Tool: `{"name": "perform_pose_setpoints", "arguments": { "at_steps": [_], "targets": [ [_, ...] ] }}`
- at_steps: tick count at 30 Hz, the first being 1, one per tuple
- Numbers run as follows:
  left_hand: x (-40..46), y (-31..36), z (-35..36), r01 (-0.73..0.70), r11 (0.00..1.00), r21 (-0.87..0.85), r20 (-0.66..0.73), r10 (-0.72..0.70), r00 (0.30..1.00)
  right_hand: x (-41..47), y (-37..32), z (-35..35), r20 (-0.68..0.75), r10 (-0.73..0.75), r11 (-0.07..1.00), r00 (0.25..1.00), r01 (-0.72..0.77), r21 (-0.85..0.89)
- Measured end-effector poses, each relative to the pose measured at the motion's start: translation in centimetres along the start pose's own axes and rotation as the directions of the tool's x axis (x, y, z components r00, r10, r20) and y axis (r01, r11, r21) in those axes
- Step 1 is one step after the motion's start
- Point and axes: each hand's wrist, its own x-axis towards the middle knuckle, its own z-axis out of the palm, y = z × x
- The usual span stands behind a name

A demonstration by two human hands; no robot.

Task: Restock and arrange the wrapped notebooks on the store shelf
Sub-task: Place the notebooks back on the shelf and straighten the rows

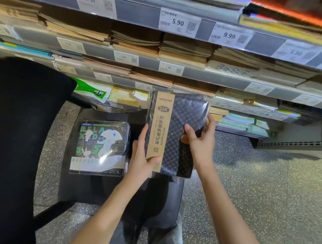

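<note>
Right now a black, diamond-patterned notebook in clear shiny wrap, with a tan kraft-paper band running down its left side, is held up in front of the lower shelves, off any surface. The left hand grips its lower left edge, thumb curled over the foot of the band and the other fingers behind the cover. The right hand holds the right edge, thumb pressed on the front and fingers wrapped round the side.

Left of the left hand's fingers, lower down, a bundle of wrapped black notebooks with green and white cartoon artwork lies flat on a dark bin or cart; I cannot tell which it is. A big black shape fills the far left.

Above the fingertips, grey metal shelves carry flat stacks of brown kraft-covered notebooks, with white price tags clipped along the rails. Right of the right hand's fingers, the lowest shelf holds thin green and white exercise books. Speckled grey floor lies beneath.
</note>
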Motion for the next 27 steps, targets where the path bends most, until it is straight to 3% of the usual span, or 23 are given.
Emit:
{"name": "perform_pose_setpoints", "arguments": {
  "at_steps": [12,27],
  "targets": [
    [-3.6,13.6,-4.7,-0.192,0.979,0.064,-0.042,0.195,0.98,-2.2,-13.3,-2.1,-0.097,-0.316,0.943,0.944,0.324,0.081],
    [-9.9,29.8,-8.0,-0.422,0.903,0.079,-0.087,0.427,0.9,-5.6,-30.8,-7.2,-0.17,-0.603,0.786,0.78,0.617,0.044]
  ]
}}
